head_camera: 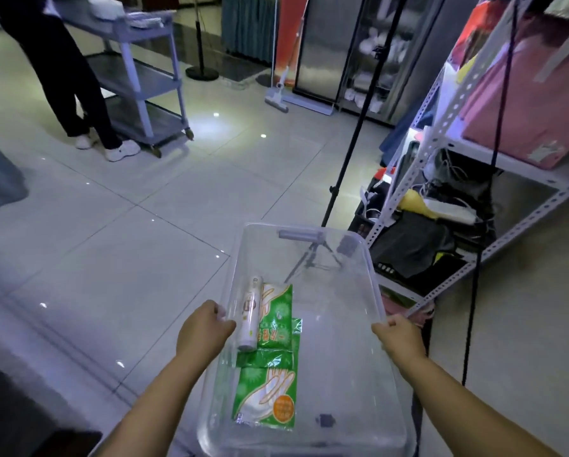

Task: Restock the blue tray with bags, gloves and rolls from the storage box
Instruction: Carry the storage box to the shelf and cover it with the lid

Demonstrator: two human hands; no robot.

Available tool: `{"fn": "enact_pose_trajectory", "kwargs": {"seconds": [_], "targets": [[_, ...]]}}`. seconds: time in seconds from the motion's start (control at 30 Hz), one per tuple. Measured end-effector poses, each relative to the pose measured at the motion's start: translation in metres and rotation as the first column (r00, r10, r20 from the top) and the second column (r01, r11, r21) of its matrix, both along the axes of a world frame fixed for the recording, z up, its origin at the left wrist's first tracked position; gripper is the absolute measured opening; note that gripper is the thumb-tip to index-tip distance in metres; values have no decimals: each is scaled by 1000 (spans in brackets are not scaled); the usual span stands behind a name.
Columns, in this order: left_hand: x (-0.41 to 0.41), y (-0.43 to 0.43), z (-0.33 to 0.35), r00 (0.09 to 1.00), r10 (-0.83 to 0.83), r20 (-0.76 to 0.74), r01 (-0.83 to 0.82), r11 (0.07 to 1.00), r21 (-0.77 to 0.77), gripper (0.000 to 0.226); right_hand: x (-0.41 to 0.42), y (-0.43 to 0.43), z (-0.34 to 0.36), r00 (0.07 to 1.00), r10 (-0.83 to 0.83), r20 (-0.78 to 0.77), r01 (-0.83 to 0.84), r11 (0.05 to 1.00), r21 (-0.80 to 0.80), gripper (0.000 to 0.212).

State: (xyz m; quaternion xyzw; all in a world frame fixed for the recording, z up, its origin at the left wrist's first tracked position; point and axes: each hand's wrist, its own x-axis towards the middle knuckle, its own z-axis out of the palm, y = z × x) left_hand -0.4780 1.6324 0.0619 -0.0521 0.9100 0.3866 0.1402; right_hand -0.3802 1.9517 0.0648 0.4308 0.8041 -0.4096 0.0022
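Note:
I carry a clear plastic storage box (359, 268) above the tiled floor. My left hand (204, 328) grips its left rim and my right hand (400, 334) grips its right rim. Inside, along the left wall, lies a white roll (251, 313). Beside and below the roll lie green glove packets (276, 311), one printed with hands (267, 399) near the box's near end. The right half of the box holds nothing. No blue tray is in view.
A metal shelf rack (441, 179) with bags, cables and a power strip stands at the right. A black tripod pole (352, 153) rises just beyond the box. Far left, a person (65, 77) stands by a grey trolley (144, 77). A mop (276, 97) leans at the back.

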Motion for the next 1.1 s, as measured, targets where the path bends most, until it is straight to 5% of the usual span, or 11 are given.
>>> {"fn": "enact_pose_trajectory", "kwargs": {"seconds": [0.17, 0.37, 0.7, 1.1], "targets": [[-55, 28, -13, 965, 262, 7, -262, 964, 48, 19, -97, 16, -9, 998, 54, 26, -54, 999, -4, 13], [-130, 37, -24, 913, 405, 49, -403, 914, -52, 15, -233, 33, -16, 977, 214, -12, -214, 975, -63, 30], [-233, 6, -18, 799, 599, 55, -593, 800, -94, 20, -432, 2, -8, 890, 454, -39, -455, 882, -125, 21], [-466, -89, -35, 844, 531, 70, -528, 847, -68, 23, -642, -86, -35, 927, 358, -113, -370, 922, -114, 17]]}}
